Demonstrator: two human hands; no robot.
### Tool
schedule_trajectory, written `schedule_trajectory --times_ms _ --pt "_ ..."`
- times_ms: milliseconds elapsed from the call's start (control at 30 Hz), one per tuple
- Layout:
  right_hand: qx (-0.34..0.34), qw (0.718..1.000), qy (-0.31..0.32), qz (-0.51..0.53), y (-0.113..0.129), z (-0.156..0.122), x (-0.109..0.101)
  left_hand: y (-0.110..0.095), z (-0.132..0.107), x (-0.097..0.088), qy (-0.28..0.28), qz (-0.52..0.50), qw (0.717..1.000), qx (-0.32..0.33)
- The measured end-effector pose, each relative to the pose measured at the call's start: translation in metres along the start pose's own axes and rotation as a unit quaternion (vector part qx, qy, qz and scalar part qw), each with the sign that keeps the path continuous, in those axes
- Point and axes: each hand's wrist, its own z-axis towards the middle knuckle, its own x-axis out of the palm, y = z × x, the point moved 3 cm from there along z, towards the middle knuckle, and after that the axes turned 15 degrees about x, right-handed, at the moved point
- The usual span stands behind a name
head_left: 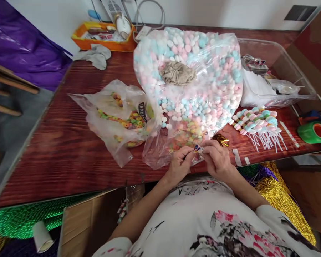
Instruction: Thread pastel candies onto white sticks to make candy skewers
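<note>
At the tabletop's [56, 150] front edge, gripping in left hand [181, 162] a small shiny piece [197, 147] (too tiny to identify), pinching it in right hand [218, 159] too; seemingly mid-adjustment, calling next for a steady pinch

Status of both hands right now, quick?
Left hand: closed, pinching a small blue-and-white piece.
Right hand: fingers curled in at the same piece; whether gripping it cannot be told.
</note>
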Motion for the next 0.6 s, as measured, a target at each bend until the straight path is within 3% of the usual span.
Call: schedule_trajectory --times_ms 67,200,367,467,600 --pt "0.012 0.999 0.028 0.015 0.003 0.010 0.015 -0.008 0.002 -0.008 -0.022 -0.019 0.999 0.036" --pt "0.072 0.996 0.047 0.039 -0.004 0.015 0.032 -0.013 -0.008 -0.026 -0.048 -0.165 0.984 -0.053" --pt "0.024 0.998 0.054 -0.029 -0.004 0.025 0.050 -0.014 -0.012 -0.028 -0.070 -0.235 0.968 -0.056" --pt "-0.011 0.995 0.058 -0.084 -0.013 0.034 0.041 -0.011 -0.012 -0.036 -0.099 -0.240 0.965 -0.043" --pt "-0.053 0.959 0.203 -0.189 -0.041 0.016 0.016 -0.003 -0.018 -0.056 -0.127 -0.225 0.964 -0.061"
